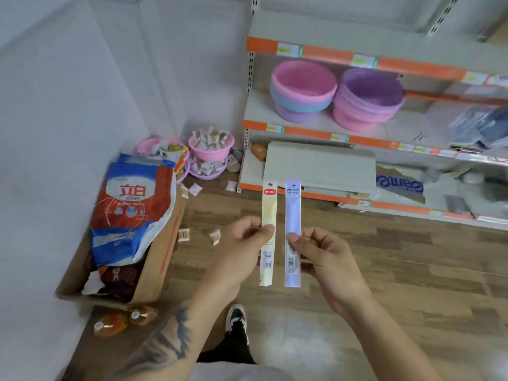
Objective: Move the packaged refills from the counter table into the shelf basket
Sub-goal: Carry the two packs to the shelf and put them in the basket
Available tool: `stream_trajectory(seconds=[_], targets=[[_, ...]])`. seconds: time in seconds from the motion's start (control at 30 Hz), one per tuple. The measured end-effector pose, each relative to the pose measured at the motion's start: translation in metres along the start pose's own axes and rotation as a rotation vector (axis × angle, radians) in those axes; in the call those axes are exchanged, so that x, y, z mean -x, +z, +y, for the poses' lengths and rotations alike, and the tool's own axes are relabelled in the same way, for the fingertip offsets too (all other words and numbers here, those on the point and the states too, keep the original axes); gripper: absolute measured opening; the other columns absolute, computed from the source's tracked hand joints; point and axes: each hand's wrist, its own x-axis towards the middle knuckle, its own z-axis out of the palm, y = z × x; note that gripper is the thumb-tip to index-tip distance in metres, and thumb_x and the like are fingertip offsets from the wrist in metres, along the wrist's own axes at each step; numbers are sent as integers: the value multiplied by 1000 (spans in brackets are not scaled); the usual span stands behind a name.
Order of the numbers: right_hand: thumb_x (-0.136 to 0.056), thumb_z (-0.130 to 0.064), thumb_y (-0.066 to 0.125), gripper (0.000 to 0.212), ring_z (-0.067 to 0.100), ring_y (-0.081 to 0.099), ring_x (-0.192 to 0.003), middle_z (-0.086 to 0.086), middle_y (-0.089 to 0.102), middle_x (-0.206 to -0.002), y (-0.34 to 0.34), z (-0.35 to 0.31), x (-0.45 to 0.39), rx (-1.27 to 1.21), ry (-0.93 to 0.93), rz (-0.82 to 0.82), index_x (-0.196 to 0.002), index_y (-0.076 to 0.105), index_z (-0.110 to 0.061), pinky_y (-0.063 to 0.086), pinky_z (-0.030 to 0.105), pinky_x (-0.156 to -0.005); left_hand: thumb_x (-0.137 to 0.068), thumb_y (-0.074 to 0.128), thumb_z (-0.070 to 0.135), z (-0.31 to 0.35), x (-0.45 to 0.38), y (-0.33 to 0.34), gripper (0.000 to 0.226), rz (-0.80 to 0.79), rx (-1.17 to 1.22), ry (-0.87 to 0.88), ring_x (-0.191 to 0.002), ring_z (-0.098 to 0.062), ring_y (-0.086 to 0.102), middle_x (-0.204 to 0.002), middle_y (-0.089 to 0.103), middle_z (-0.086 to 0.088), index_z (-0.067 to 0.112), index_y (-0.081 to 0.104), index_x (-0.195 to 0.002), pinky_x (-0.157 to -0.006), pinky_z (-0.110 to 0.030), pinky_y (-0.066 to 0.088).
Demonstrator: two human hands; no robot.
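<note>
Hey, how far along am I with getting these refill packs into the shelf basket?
Nothing looks delivered yet. In hand: your left hand pinches a yellow refill pack, your right hand a lavender refill pack, both upright over the floor. Left: carrying both to a basket; only the stacked pink basins show on the shelf.

Two refill packs (280, 232) side by side, shelf (384, 138) behind, box (154, 265) left
</note>
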Motion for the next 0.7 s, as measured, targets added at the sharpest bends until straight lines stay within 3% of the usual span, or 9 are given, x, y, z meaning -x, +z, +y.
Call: stream_trajectory(seconds=[0.17,0.3,0.47,0.63,0.7], targets=[[-99,-15,66,12,27,71,-78,16,77,-92,5,-43,-67,-68,-24,66,-92,73,-7,58,44,-78,-100,66,23,51,-77,2,10,-33,-54,1,-96,-29,74,-96,77,-8,18,74,-97,-90,-50,57],[-99,-17,67,18,26,68,-77,15,75,-88,-3,-70,-108,-107,-51,110,-82,73,-13,56,40,-76,-100,66,22,83,-127,16,8,-42,-36,22,-89,-34,71,-99,71,-16,20,72,-97,-72,-42,55],[-99,-16,66,19,26,66,-73,13,70,-82,-20,-117,-167,-128,-142,118,-81,67,-10,53,38,-71,-104,58,18,125,-183,38,8,-62,90,18,-52,-26,61,-90,58,-12,10,61,-107,-46,-31,48],[-99,-17,65,16,26,65,-73,12,71,-83,-35,-188,-235,-93,-293,87,-86,70,-9,52,40,-74,-101,62,20,185,-248,62,13,-77,136,141,-47,-25,47,-88,59,-15,7,61,-103,-47,-30,36],[-98,-20,68,16,39,64,-77,18,72,-87,-44,-222,-262,-73,-375,63,-85,71,-11,50,44,-75,-99,64,20,217,-272,76,12,-87,158,202,-47,-25,45,-87,59,-18,8,64,-100,-47,-30,34]])
